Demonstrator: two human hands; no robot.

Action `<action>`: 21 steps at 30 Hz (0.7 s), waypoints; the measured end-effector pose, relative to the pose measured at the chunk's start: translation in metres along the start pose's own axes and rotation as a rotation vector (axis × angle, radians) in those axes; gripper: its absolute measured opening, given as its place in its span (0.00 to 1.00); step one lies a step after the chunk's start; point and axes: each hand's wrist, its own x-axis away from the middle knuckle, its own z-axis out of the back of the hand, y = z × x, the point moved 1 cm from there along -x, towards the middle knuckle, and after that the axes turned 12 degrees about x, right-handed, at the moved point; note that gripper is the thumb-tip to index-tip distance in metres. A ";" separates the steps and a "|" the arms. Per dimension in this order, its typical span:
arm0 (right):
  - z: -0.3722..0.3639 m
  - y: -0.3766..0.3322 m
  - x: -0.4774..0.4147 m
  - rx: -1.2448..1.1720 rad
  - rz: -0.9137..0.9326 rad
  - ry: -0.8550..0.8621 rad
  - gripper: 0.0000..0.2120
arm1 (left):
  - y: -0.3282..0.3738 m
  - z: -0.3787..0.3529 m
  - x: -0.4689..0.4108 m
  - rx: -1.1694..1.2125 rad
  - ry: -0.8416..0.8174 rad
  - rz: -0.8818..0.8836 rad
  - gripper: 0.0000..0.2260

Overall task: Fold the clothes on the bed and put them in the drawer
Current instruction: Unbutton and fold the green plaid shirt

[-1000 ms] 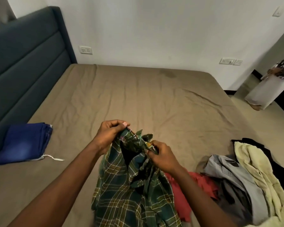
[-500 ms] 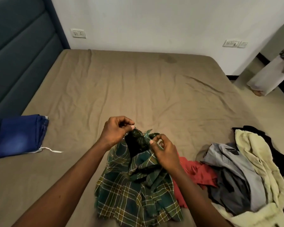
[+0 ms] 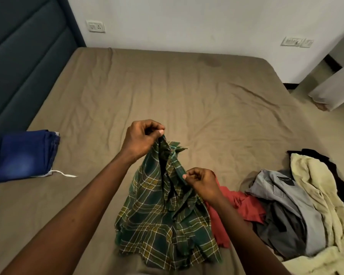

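A green plaid shirt (image 3: 159,221) hangs bunched over the near middle of the bed, its lower part resting on the sheet. My left hand (image 3: 141,138) pinches the shirt's top edge near the collar and holds it up. My right hand (image 3: 202,182) pinches the shirt's front edge lower down, to the right. A pair of folded blue jeans (image 3: 25,154) lies at the left by the headboard. At the right lies a pile of unfolded clothes: a red garment (image 3: 239,207), a grey one (image 3: 290,205), a pale yellow one (image 3: 322,187) and a black one (image 3: 326,159).
The bed (image 3: 167,92) has a wrinkled brown sheet. A dark padded headboard (image 3: 24,62) runs along the left. A white wall with sockets stands behind. A person's pale garment and foot (image 3: 334,90) show on the floor at the far right. No drawer is in view.
My right hand has slid down the shirt's front edge, away from my left hand, which keeps the collar raised. The camera has tilted down and nearer the bed.
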 end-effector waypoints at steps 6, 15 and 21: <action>-0.015 -0.003 0.015 -0.372 -0.221 -0.239 0.02 | -0.035 -0.007 0.030 -0.113 0.083 0.010 0.06; -0.050 0.003 0.052 -0.906 -0.413 -0.210 0.08 | -0.087 -0.044 0.118 0.157 -0.073 0.288 0.07; -0.056 0.033 0.054 -0.424 -0.332 0.078 0.07 | -0.090 -0.047 0.137 0.311 -0.070 0.456 0.07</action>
